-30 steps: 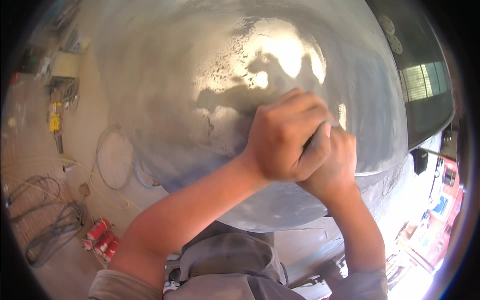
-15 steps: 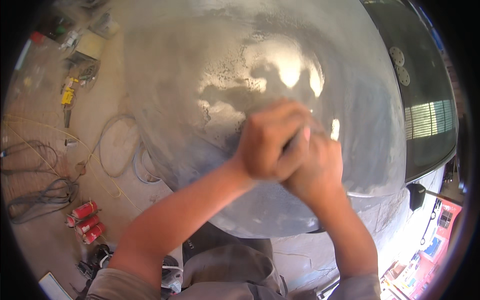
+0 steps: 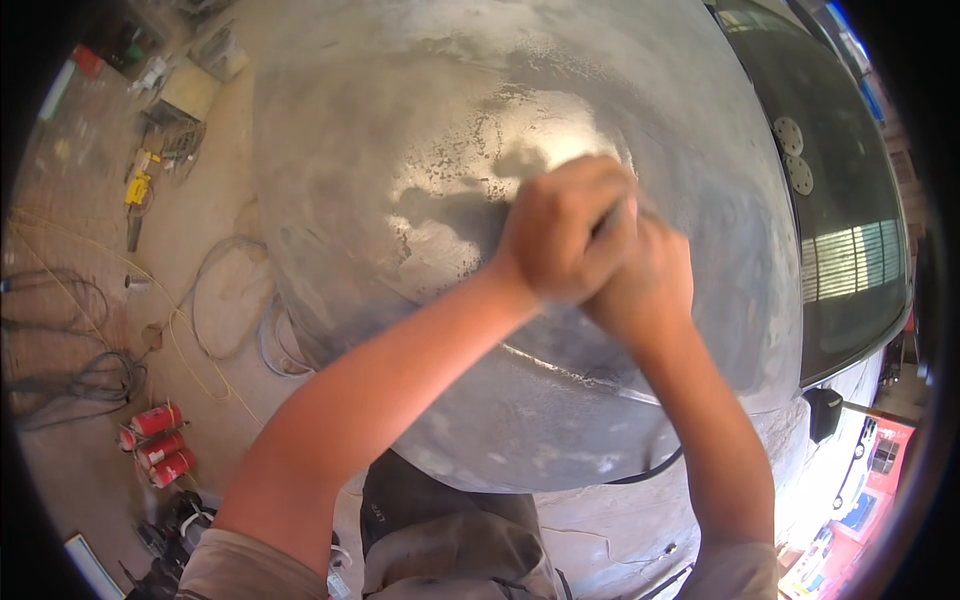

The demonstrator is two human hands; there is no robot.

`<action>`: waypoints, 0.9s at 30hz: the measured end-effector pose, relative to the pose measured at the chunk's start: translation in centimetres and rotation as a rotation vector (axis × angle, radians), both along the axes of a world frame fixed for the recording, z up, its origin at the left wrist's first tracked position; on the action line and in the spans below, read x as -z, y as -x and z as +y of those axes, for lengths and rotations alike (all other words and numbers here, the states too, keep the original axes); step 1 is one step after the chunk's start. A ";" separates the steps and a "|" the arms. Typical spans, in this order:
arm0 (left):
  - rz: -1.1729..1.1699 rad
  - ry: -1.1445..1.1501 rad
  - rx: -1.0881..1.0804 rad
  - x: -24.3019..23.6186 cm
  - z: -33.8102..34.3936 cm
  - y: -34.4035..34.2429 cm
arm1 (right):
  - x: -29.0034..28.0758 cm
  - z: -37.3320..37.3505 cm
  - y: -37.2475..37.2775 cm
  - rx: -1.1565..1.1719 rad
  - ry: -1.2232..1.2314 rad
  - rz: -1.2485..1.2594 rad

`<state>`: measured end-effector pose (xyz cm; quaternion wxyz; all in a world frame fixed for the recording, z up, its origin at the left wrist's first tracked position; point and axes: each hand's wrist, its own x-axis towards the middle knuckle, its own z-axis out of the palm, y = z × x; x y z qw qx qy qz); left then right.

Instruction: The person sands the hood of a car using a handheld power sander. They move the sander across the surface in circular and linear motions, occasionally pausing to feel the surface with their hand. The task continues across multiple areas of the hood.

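Both of my hands are pressed together over the grey car hood [image 3: 340,150]. My left hand [image 3: 565,235] is closed, its fingers bent forward and its thumb against the other hand. Right beside it and partly overlapped, my right hand [image 3: 650,280] is closed too. Whatever lies under or between the fingers is hidden and a little blurred. Around the hands the hood's surface is dull, with a shiny wet-looking patch [image 3: 440,165] on the far left side of them. A thin bright ridge line [image 3: 560,370] runs across the hood below the wrists.
Two round sanding discs with holes [image 3: 800,175] lie on the dark windshield [image 3: 850,200] at the right. Tied red cylinders [image 3: 160,450], coiled hoses [image 3: 95,385] and a yellow tool [image 3: 138,188] are on the floor at left. A black side mirror [image 3: 823,415] sticks out at right.
Both hands, still together, have slid farther away across the hood and slightly to the right. The ridge line behind them now shows. The whole view has shifted a little.
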<state>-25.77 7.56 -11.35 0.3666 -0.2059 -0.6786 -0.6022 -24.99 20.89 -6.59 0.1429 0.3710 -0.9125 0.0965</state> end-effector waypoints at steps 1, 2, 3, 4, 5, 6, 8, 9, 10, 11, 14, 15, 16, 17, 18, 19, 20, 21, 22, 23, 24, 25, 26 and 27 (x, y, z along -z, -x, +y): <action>-0.002 0.004 -0.005 -0.3 0.4 -0.3 | -0.5 0.3 -0.4 0.022 -0.018 -0.024; -0.012 0.012 -0.012 -0.3 0.6 -0.6 | -0.6 0.4 -0.7 0.041 -0.031 -0.054; -0.001 0.007 -0.020 -0.7 0.2 0.4 | -0.7 0.0 0.0 0.055 -0.029 -0.001; 0.009 0.002 -0.029 -1.2 -0.6 2.6 | -0.7 -0.8 1.9 0.069 -0.026 0.052; 0.044 0.035 -0.057 -1.3 -1.7 5.2 | -0.9 -1.9 4.1 0.076 -0.021 0.113; -0.031 0.079 -0.058 -2.2 -2.7 7.0 | -1.4 -2.9 6.4 0.123 -0.038 0.076; -0.071 0.074 -0.047 -2.9 -3.5 7.2 | -2.1 -3.9 7.1 0.149 -0.076 0.025; -0.029 0.031 -0.037 -2.8 -3.8 6.7 | -2.1 -4.4 6.5 0.128 -0.092 0.017; 0.015 -0.012 -0.027 -2.7 -4.1 6.1 | -2.0 -4.7 5.9 0.106 -0.107 0.010; 0.031 -0.010 -0.030 -2.1 -4.2 3.7 | -1.1 -4.3 3.9 0.067 -0.085 0.015; -0.010 0.018 -0.052 -0.1 -1.7 -3.6 | -0.1 -1.4 -2.6 -0.037 0.041 -0.034; -0.036 0.009 -0.038 -0.6 -1.2 -5.2 | -0.4 -1.2 -4.3 -0.019 0.093 -0.073; -0.058 0.003 -0.033 -1.1 -1.1 -6.1 | -0.6 -1.4 -5.1 -0.010 0.148 -0.110; -0.039 0.011 -0.054 -1.0 -1.2 -5.3 | -0.7 -1.5 -4.3 -0.023 0.090 -0.081; -0.018 0.016 -0.069 -0.8 -1.6 -3.3 | -0.9 -1.5 -2.6 -0.029 0.030 -0.051; 0.008 0.023 -0.083 -0.8 -2.2 -1.1 | -1.0 -1.9 -0.7 -0.033 -0.027 -0.016; 0.006 0.022 -0.113 -1.3 -3.4 1.0 | -0.9 -3.2 1.5 -0.011 -0.008 -0.012; -0.019 0.022 -0.085 -2.0 -4.0 3.0 | -1.4 -3.9 3.3 0.031 -0.009 0.035; -0.052 0.033 -0.074 -2.4 -4.8 3.8 | -1.7 -4.4 3.4 0.025 -0.019 0.051; -0.031 0.024 -0.091 -2.2 -4.9 3.5 | -1.5 -4.8 3.7 0.021 -0.025 0.060; -0.009 0.017 -0.108 -1.9 -4.8 2.7 | -1.4 -5.2 3.8 0.017 -0.029 0.070; 0.014 0.010 -0.127 -1.5 -4.5 1.7 | -1.3 -4.8 2.1 0.008 -0.044 0.030; 0.028 0.004 -0.145 -0.5 -4.0 -0.5 | -0.5 -3.9 0.1 -0.032 -0.065 0.015; 0.028 0.001 -0.132 0.1 -2.6 -3.0 | -0.3 -2.5 -2.3 -0.070 0.017 0.018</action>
